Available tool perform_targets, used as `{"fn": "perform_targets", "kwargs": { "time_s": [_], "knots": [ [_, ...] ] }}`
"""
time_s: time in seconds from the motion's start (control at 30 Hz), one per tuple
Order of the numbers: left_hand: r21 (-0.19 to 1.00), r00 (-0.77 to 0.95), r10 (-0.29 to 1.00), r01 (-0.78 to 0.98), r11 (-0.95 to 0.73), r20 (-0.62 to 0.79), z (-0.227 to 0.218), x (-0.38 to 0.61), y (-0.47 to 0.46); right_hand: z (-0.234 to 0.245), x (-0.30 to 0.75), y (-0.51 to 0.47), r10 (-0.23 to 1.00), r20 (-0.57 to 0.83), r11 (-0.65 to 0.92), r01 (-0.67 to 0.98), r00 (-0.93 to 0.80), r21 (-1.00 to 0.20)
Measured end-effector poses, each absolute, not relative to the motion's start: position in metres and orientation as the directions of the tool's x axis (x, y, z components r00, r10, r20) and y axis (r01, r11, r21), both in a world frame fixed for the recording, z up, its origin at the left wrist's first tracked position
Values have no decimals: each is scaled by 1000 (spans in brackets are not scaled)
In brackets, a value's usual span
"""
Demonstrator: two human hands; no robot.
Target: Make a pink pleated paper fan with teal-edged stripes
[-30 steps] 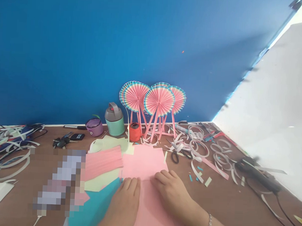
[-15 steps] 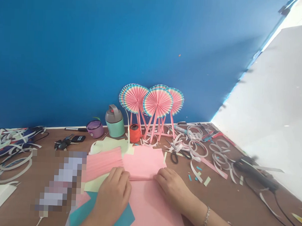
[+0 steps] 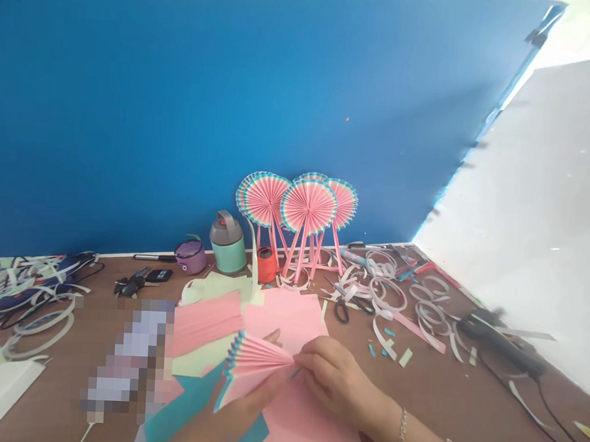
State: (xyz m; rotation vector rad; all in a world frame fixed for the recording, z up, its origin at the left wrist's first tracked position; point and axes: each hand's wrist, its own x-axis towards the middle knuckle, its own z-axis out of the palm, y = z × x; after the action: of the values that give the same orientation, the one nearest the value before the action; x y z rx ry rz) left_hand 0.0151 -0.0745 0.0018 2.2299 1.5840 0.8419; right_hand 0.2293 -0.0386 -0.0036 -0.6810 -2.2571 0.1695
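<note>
A pleated pink paper [image 3: 255,368] with blue-and-cream edges spreads out like a fan between my hands. My left hand [image 3: 240,417] is closed around its lower side, with the thumb in front and fingertips showing behind the pleats. The fingers of my right hand [image 3: 334,374] pinch the narrow gathered end at the right. Beneath both hands lie pink sheets [image 3: 310,423] and a blue sheet [image 3: 184,408].
Finished pink paper fans [image 3: 308,207] stand against the blue wall [image 3: 173,98]. A teal-and-grey container [image 3: 228,250], a red object [image 3: 267,265] and a purple cup [image 3: 190,258] line the back. Scissors [image 3: 342,309] and curled paper strips [image 3: 388,297] lie to the right.
The pleated paper was a narrow folded strip lying flat between both hands. It is now raised and fanned open on the left, its right end gathered in my right fingers.
</note>
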Motion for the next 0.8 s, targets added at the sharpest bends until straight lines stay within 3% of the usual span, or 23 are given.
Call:
{"fn": "perform_targets", "kwargs": {
  "time_s": [0.13,0.2,0.33,0.47,0.63,0.73,0.8],
  "knots": [
    [869,161,982,467,-163,97,7,15,-77,-3,228,-39,555,581,831,367,-595,-418],
    [960,127,991,281,3,-40,9,18,-75,-1,228,-38,543,546,835,340,-638,-433],
    [989,89,988,92,116,-124,10,22,-66,0,231,-39,505,542,863,371,-672,-343],
    [947,198,936,-77,312,-292,10,20,-60,3,234,-43,478,657,838,527,-583,-142],
    [880,488,768,0,475,-414,15,16,-60,10,229,-47,375,706,808,585,-601,68],
    [878,630,663,66,473,-405,15,16,-60,9,226,-46,390,664,827,560,-638,53],
    [903,628,674,115,415,-390,14,15,-58,6,226,-45,422,633,838,546,-650,2]
  ]
}}
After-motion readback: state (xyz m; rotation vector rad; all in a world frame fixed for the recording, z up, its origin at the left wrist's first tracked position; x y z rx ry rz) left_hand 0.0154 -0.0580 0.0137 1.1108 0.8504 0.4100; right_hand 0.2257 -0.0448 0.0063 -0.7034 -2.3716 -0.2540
